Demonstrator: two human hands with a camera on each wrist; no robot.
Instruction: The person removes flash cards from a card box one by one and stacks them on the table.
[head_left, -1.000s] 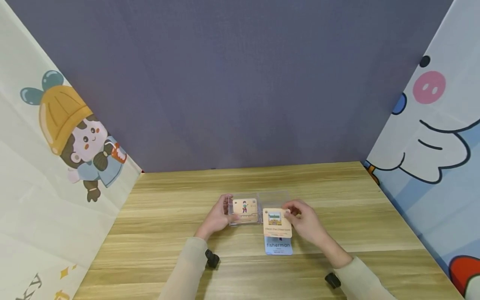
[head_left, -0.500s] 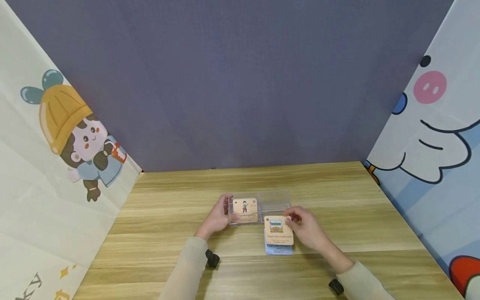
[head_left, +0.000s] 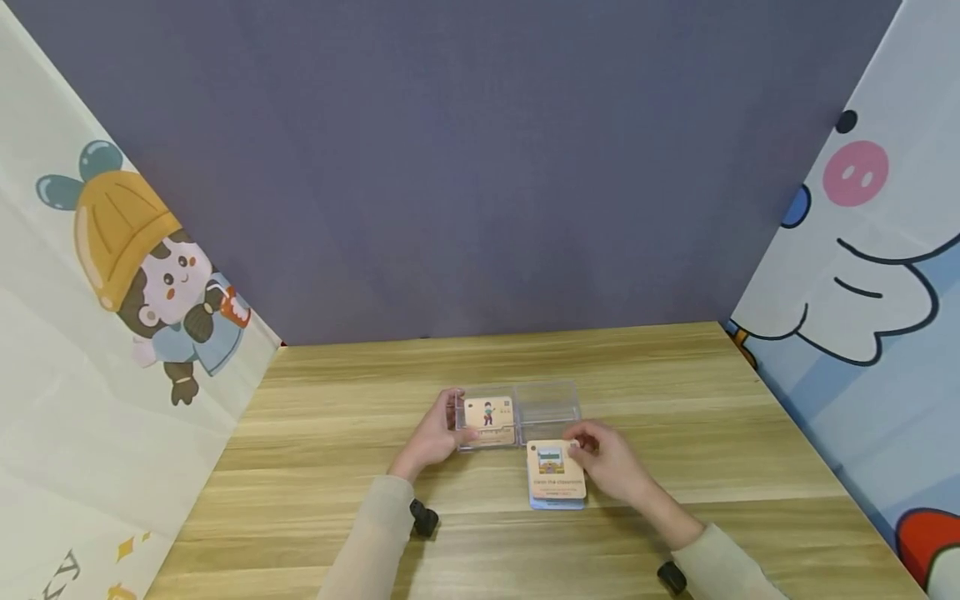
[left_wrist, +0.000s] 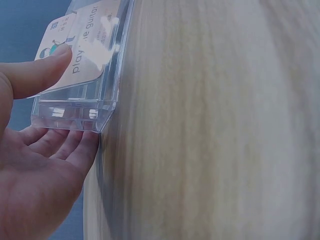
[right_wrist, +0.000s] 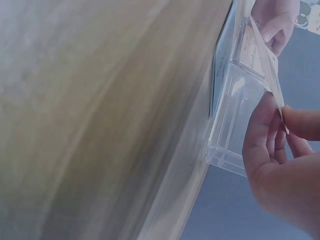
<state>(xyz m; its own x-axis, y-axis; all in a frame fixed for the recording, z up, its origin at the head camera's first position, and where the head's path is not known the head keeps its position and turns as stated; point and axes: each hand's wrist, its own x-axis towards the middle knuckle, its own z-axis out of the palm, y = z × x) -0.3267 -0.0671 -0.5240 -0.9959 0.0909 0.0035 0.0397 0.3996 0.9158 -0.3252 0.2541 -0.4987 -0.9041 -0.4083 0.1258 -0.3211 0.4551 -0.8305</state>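
My left hand [head_left: 433, 439] grips the left end of a clear plastic card box [head_left: 547, 404] with two compartments. Its thumb lies over the "play the guitar" card [left_wrist: 85, 57], which sits in the left compartment. No card shows in the right compartment. Between thumb and fingers, my right hand [head_left: 613, 460] pinches a cream "clean the classroom" card [head_left: 556, 472] in front of that compartment. The right wrist view shows this card [right_wrist: 270, 70] edge-on, raised above the table. Beneath it lies a blue card [head_left: 557, 504], mostly covered, with only its lower edge visible in the head view.
The wood-grain table [head_left: 337, 400] ends at a grey-purple back panel [head_left: 480, 183]. Printed cartoon cloths hang on the left [head_left: 45, 333] and right [head_left: 900, 333]. A black wrist device [head_left: 423, 518] is on the left wrist and another [head_left: 671, 577] on the right.
The right hand has brought the cream card toward me, off the box's front edge and over the blue card, whose "fisherman" word is now covered. The left hand and the box hold still.
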